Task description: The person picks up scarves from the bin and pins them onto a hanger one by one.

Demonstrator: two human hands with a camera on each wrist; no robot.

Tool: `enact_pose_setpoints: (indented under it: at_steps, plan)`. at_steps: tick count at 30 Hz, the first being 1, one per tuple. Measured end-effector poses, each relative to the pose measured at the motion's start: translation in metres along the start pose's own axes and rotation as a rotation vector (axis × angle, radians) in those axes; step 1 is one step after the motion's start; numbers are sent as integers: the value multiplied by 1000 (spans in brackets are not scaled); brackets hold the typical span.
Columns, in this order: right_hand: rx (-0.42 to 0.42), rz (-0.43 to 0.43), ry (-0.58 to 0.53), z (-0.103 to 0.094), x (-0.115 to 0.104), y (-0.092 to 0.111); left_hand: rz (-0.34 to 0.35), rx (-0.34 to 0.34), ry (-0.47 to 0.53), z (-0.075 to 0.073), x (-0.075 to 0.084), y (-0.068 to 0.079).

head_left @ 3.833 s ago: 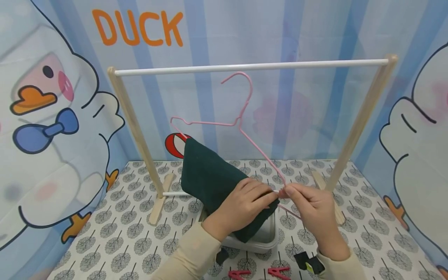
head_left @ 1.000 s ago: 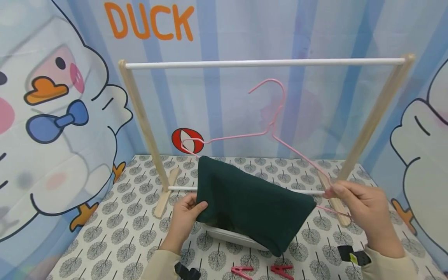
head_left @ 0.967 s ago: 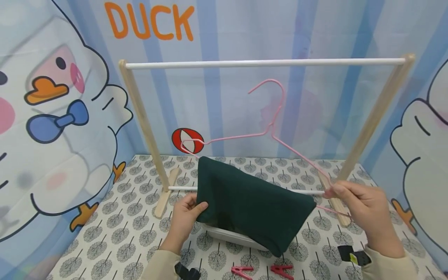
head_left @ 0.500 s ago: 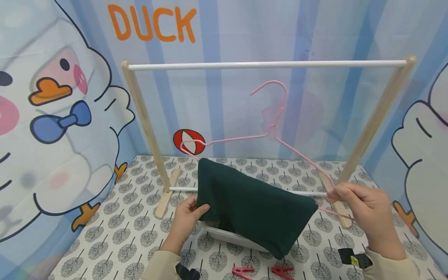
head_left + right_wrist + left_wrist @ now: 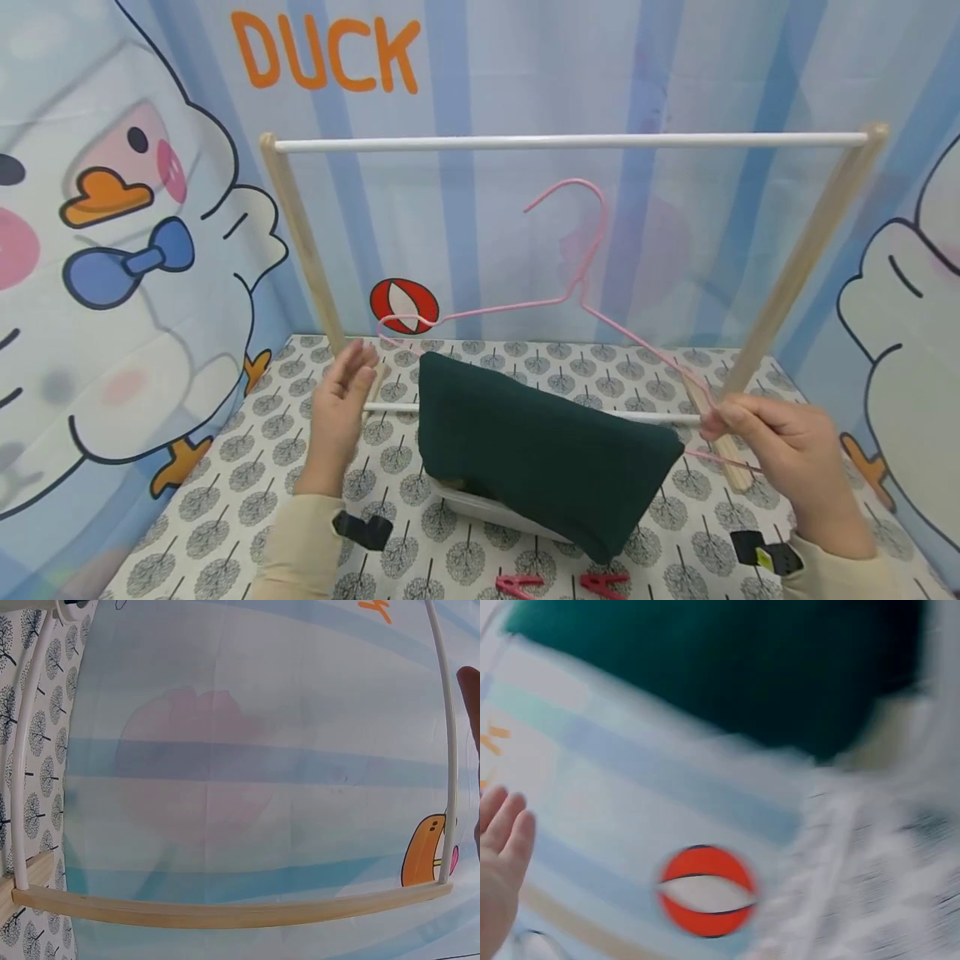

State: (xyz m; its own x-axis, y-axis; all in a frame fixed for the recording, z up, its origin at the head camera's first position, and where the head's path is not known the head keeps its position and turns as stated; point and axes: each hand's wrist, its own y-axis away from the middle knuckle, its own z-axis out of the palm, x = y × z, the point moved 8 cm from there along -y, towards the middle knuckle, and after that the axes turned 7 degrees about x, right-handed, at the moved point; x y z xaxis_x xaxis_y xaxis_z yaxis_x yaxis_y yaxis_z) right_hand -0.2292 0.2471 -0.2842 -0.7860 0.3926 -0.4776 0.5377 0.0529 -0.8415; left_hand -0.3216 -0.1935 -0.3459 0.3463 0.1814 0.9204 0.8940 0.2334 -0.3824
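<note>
A pink wire hanger point(image 5: 504, 308) is held up, tilted, in the head view, its hook below the rack's top bar. Dark green cloth point(image 5: 540, 450) is draped over the hanger's lower bar; it also fills the top of the left wrist view point(image 5: 727, 667). My right hand point(image 5: 783, 458) pinches the hanger's right corner. My left hand point(image 5: 341, 408) is raised left of the cloth, apart from it, near the hanger's left end, with fingers extended and holding nothing. In the right wrist view only an edge of the right hand point(image 5: 471, 697) shows.
A rack with a white top bar point(image 5: 570, 142) and wooden posts point(image 5: 806, 258) stands behind the hanger. A pale container point(image 5: 495, 512) sits under the cloth, partly hidden. Two red clothespins, a left one point(image 5: 519, 585) and a right one point(image 5: 603, 583), lie at the table's front.
My left hand has let go of the cloth's left edge and moved up and left. The hanger's left end has dipped slightly. Earlier, my left hand lay on the cloth's right part. My right hand keeps its pinch.
</note>
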Motion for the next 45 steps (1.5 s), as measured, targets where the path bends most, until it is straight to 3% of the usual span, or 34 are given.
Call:
enact_pose_setpoints:
  at_steps: [2,5,9,12,16,23,26,33,40,45]
  plan:
    - [-23,-2,11,0,0,2,75,-72,-70,-9,21,-12]
    - [-43,-11,-32,0,-1,3,171,-244,-195,-13,47,-25]
    - [-33,-12,-143,-3,1,4,204,-460,-289,-2,58,-32]
    - [-33,-30,-145,-3,1,4,208,-571,-267,11,57,-31]
    - [-42,-38,-47,-3,2,4,212,-624,-164,24,55,-27]
    - [-65,51,7,-4,12,6,250,-625,-35,39,58,-23]
    - [-70,53,57,-4,16,5,303,-546,38,41,59,-21]
    - [-64,199,107,-3,28,-1,344,-349,165,34,59,-20]
    - [-37,286,19,-13,36,11,388,-263,218,28,72,-15]
    - [-31,420,125,-21,52,38,388,-214,231,24,77,-14]
